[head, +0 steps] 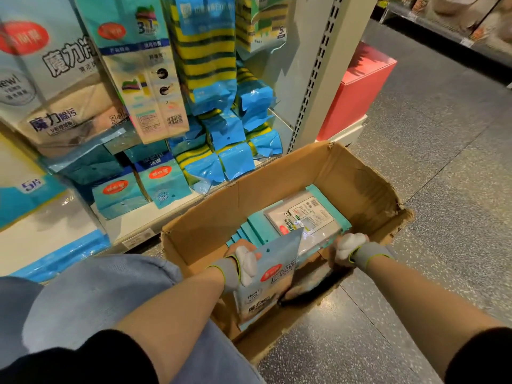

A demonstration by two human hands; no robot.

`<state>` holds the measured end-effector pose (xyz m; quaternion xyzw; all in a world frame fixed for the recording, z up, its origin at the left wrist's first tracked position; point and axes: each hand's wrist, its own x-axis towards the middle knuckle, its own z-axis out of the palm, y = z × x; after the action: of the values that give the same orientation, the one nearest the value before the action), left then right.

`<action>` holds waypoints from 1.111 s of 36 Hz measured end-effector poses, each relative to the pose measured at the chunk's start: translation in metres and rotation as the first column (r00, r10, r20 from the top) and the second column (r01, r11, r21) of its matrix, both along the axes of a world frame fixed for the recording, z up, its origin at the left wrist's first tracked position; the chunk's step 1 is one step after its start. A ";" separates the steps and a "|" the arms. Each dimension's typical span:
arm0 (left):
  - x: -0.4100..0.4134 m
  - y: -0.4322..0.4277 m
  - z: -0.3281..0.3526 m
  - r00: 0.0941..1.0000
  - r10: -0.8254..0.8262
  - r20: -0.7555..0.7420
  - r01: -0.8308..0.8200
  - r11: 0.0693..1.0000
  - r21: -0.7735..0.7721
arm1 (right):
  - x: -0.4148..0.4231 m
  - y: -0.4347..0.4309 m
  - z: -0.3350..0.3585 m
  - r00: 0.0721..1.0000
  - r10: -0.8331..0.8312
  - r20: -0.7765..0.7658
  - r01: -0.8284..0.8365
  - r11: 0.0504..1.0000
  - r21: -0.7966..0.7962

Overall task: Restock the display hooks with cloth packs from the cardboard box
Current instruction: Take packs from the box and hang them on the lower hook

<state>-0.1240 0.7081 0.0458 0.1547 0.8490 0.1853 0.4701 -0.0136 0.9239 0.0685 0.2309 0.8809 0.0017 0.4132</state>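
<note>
Teal-topped plastic cloth pack (266, 284), gripped upright in our left hand (241, 266), sits below-right of the hanging pack display (155, 79); our right hand (350, 246) clutches the brown cardboard box (346, 173) rim.

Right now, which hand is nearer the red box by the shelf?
Right. The right hand grips the cardboard box's rim on the red box's side; the left hand, holding a cloth pack, is farther left.

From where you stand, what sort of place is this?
Probably a shop aisle: packaged sponges and cloth packs hang on display, a slotted shelf post stands beside them, and a cardboard box of stock sits on the floor.
</note>
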 end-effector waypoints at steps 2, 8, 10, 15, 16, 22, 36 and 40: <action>0.003 0.001 0.009 0.999 0.047 -0.002 -0.047 0.999 0.021 | 0.001 -0.008 0.001 0.995 -0.023 -0.096 0.023 1.000 0.005; -0.002 -0.005 0.044 0.993 0.026 -0.114 -0.021 0.999 0.046 | -0.026 -0.022 0.024 0.955 -0.112 -0.274 0.070 0.985 -0.158; -0.011 -0.014 0.062 0.988 0.071 -0.134 -0.064 0.996 0.059 | -0.038 -0.027 0.039 0.924 -0.152 -0.351 0.075 0.972 -0.222; -0.046 -0.043 0.124 0.913 0.200 -0.356 -0.178 0.980 0.092 | -0.077 -0.052 0.089 0.833 -0.130 -0.538 -0.053 0.949 -0.312; -0.050 -0.044 0.132 0.905 0.208 -0.370 -0.181 0.978 0.105 | -0.081 -0.055 0.094 0.822 -0.152 -0.548 -0.039 0.946 -0.322; -0.082 -0.088 0.208 0.785 0.343 -0.516 -0.253 0.937 0.239 | -0.120 -0.097 0.162 0.668 -0.170 -0.725 -0.162 0.917 -0.364; -0.102 -0.211 0.329 0.443 0.548 -0.709 -0.372 0.832 0.411 | -0.191 -0.193 0.289 0.260 0.175 -0.950 -0.314 0.945 0.088; -0.097 -0.247 0.335 0.417 0.544 -0.728 -0.416 0.826 0.379 | -0.218 -0.226 0.311 0.261 0.178 -0.949 -0.363 0.929 0.074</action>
<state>-0.2213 0.4613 0.3812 0.0045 0.9587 0.2784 -0.0580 -0.2314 0.6979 0.3795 0.0000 0.9766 -0.1326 -0.1692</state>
